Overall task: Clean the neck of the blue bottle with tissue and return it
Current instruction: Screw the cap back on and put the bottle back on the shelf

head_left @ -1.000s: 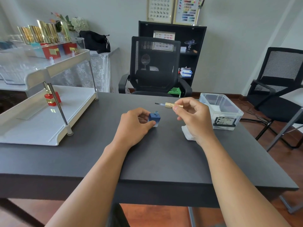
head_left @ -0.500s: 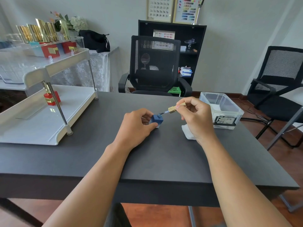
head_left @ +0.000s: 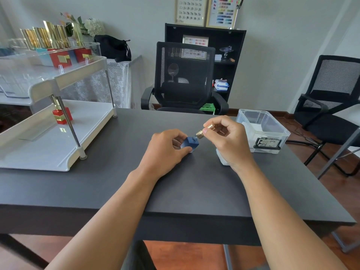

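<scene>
A small blue cube-shaped bottle [head_left: 190,143] sits tilted on the dark table [head_left: 116,172], gripped by my left hand [head_left: 165,151]. My right hand [head_left: 228,141] pinches the gold cap [head_left: 203,132], which meets the bottle's neck at a slant; the brush stem is inside the bottle. A crumpled white tissue [head_left: 221,156] lies on the table just under my right wrist, mostly hidden by it.
A white two-tier rack [head_left: 48,151] stands at the left with a red and gold bottle [head_left: 61,115] on its lower shelf and several gold-capped bottles [head_left: 50,38] on top. A clear plastic box [head_left: 263,129] sits at the right. Black chairs stand behind the table.
My right hand brought the gold cap with its brush from level above the bottle down into the neck. The left hand kept its hold and tilted the bottle slightly.
</scene>
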